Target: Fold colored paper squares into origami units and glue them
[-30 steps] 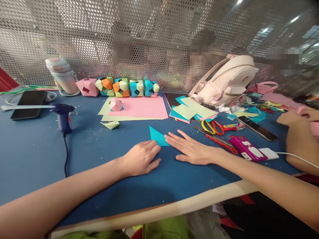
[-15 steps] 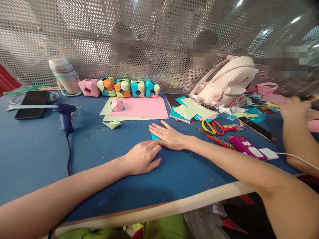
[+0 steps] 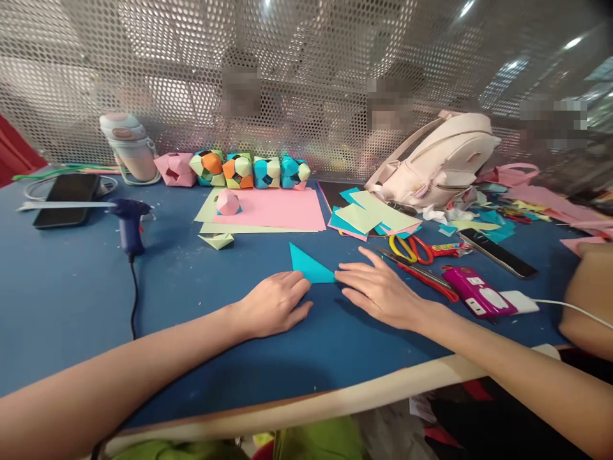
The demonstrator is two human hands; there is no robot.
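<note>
Right hand [image 3: 385, 292]: shifted toward your right since half a second ago, when it lay across the blue paper; now at the paper's right-hand point, leaving most of the sheet uncovered.
Left hand [image 3: 274, 305]: unchanged in place, fingertips on the paper's near-left part.
Blue paper [image 3: 310, 267]: flat on the tabletop [image 3: 205, 364] between your hands, triangular as far as it shows; your left fingers hide part of it.
Left grip: fingers bent and resting down, thumb held away from them; whether anything is pinched underneath cannot be told from this view.
Right grip: palm down, fingers spread, clamped on nothing; contact of your fingertips with the paper's point cannot be confirmed.
Weight: judged very light; a small push would probably slide it, so your left hand serves as the anchor.
Stiffness: judged thin and pliable, firmer along any folded edge; the number of layers cannot be made out.
Fragility: judged prone to stray creases, with the sharp points easiest to bend.
Where to hold: press flat at the covered left part; to lift, pinch along an edge between thumb and fingertip, avoiding the points.
Pale green folded piece [image 3: 218, 241]: beyond your left hand, well apart from the blue paper.
Glue gun [image 3: 129, 231]: farther to your left, clear of both hands.
</note>
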